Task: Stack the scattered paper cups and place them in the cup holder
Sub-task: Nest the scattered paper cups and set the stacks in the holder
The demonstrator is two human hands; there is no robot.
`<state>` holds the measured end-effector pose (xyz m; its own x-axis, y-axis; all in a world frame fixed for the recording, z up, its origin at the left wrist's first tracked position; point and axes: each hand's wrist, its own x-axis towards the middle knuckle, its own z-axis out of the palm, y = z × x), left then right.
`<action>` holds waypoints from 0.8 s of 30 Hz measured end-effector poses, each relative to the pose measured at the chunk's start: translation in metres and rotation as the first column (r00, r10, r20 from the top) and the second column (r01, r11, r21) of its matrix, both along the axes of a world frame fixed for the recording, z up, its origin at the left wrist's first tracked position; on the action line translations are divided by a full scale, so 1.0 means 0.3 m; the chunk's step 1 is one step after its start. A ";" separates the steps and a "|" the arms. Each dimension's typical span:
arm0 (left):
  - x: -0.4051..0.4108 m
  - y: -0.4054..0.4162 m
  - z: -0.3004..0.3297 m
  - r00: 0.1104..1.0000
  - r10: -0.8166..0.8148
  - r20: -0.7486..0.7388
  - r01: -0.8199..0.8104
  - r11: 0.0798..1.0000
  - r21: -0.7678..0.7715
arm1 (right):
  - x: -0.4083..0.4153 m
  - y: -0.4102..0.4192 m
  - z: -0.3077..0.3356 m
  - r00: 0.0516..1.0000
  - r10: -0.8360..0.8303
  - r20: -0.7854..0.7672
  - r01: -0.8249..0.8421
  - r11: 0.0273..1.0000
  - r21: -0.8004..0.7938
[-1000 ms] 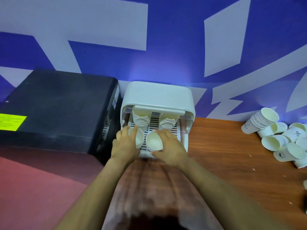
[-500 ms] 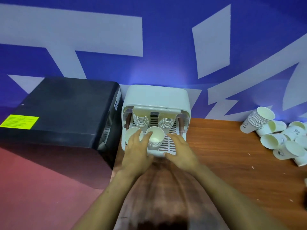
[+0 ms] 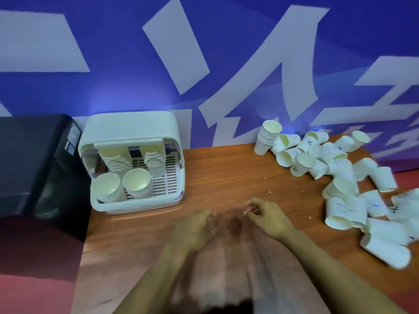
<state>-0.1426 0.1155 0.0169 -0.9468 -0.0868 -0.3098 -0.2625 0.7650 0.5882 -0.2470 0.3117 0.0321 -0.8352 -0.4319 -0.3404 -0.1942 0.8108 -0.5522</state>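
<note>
Your tabletop (image 3: 226,177) is wood-grain laminate butted against the blue-and-white wall (image 3: 204,64); the black box (image 3: 34,159) sits off its left edge. At the tabletop's back-left corner is the cup holder (image 3: 133,159): white moulded plastic, rounded hood, slatted floor that probably lets cups drain and air. It carries four nested stacks, two at the back and two in front (image 3: 137,182), mouths tilted toward you, likely so they pull out easily. The front-right part of the slatted floor looks free for another stack. The scattered paper cups (image 3: 344,184) lie along the right edge, mostly tipped on their sides and overlapping: thin white paper, tapered, rolled rims, small printed marks. The taper is why they nest. One short stack (image 3: 266,139) already leans at the back of that pile near the wall. Your left hand (image 3: 195,227) and right hand (image 3: 267,217) hover over the front-middle of the tabletop, both loosely curled and holding nothing, blurred, apart from holder and pile. My read: next load comes from the right-edge pile. Light cups, so they'll skid and crush if squeezed.
</note>
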 end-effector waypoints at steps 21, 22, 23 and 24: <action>-0.605 1.023 0.004 0.984 0.081 0.161 -0.083 0.996 0.007 | -0.625 0.955 -0.027 0.990 -0.029 -0.135 0.022 0.998 -0.054; -0.616 1.053 0.001 0.981 0.087 0.176 -0.086 0.996 -0.013 | -0.650 0.976 -0.035 0.986 -0.025 -0.164 0.020 0.999 -0.032; -0.628 1.076 -0.004 0.977 0.098 0.189 -0.095 0.995 -0.024 | -0.673 0.994 -0.044 0.982 -0.021 -0.189 0.020 1.000 -0.006; -0.642 1.094 -0.015 0.971 0.120 0.207 -0.121 0.993 -0.009 | -0.694 1.008 -0.054 0.977 -0.010 -0.211 0.014 1.000 0.019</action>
